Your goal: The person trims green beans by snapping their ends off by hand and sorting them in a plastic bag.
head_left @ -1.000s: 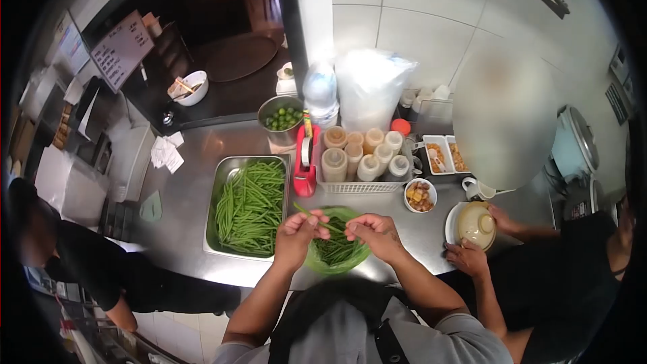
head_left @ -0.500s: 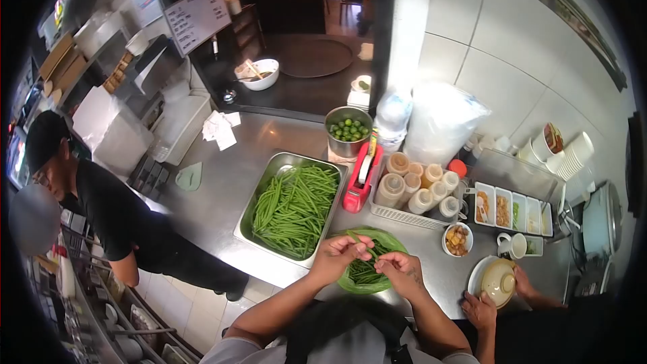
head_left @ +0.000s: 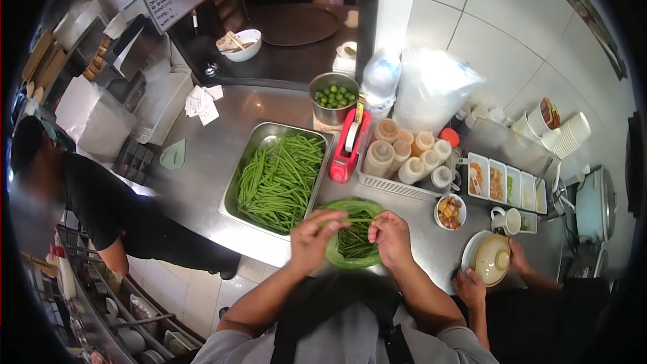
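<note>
A single green bean (head_left: 355,220) stretches level between my two hands, above an open green plastic bag (head_left: 335,256). My left hand (head_left: 312,237) pinches one end of it between thumb and fingers. At the other end, the fingertips of my right hand (head_left: 391,234) are closed on the bean. More beans (head_left: 358,243), darker in tone, lie inside the bag. Left of the bag, a steel tray (head_left: 230,195) holds a large heap of long green beans (head_left: 283,178).
A red tape dispenser (head_left: 342,162), a pot of green limes (head_left: 335,113) and a basket of squeeze bottles (head_left: 397,185) stand behind the bag. To the right, a co-worker's hands hold a lidded bowl (head_left: 490,261) on a plate. Another person (head_left: 114,209) stands at left.
My hands have moved apart, and the bean now shows stretched between them. The view has shifted, so the counter things appear higher and further left.
</note>
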`<state>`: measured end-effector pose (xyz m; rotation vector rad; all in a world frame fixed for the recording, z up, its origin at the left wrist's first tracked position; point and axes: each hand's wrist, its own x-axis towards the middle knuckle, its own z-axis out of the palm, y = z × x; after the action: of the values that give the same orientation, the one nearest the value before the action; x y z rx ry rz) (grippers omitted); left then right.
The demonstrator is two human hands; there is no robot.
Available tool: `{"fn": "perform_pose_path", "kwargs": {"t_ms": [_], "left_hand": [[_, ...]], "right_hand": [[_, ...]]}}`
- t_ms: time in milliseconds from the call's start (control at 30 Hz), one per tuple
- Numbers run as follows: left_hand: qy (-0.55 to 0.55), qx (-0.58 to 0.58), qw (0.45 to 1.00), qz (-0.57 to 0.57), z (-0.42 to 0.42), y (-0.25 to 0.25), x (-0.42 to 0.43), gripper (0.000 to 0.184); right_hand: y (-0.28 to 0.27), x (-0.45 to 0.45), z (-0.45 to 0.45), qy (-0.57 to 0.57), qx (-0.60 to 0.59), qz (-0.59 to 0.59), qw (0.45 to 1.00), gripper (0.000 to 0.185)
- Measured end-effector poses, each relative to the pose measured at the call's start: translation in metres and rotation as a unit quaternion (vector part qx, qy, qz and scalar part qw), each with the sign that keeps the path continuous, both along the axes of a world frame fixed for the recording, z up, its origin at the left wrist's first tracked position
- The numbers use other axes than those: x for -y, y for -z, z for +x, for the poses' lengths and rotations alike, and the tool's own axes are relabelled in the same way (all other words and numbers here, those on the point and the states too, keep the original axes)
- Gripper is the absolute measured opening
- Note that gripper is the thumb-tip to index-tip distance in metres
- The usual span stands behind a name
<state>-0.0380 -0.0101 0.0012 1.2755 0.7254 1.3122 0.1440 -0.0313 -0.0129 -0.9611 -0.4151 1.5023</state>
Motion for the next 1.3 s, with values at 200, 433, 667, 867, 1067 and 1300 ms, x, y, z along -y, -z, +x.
{"fn": "perform_pose_path", "kwargs": {"t_ms": [200, 433, 667, 867, 1067, 1300], "left_hand": [[-0.008, 0.001, 1.0, -0.03, -0.016, 0.003, -0.009, 0.017], [-0.013, 0.005, 0.992, -0.126, 0.003, 0.016, 0.01, 0.014], [-0.07, -0.015, 0.983, -0.17, 0.01, 0.017, 0.007, 0.012], [-0.257, -0.015, 0.965, -0.052, -0.033, 0.009, -0.032, 0.013], [-0.327, -0.191, 0.926, 0.0, -0.117, 0.053, -0.108, 0.018], [-0.255, -0.471, 0.841, 0.081, -0.088, 0.034, -0.091, 0.018]], "right_hand": [[0.01, 0.007, -0.008, -0.081, 0.122, 0.021, 0.989, 0.01], [0.019, -0.006, -0.004, -0.011, -0.036, -0.024, 0.999, 0.007], [0.018, -0.005, -0.022, -0.127, 0.037, -0.034, 0.991, 0.007], [0.024, 0.01, -0.013, -0.159, 0.395, 0.097, 0.9, 0.014], [0.047, 0.012, 0.008, -0.146, 0.693, 0.123, 0.695, 0.017], [0.077, 0.006, 0.013, -0.239, 0.792, 0.105, 0.552, 0.021]]}}
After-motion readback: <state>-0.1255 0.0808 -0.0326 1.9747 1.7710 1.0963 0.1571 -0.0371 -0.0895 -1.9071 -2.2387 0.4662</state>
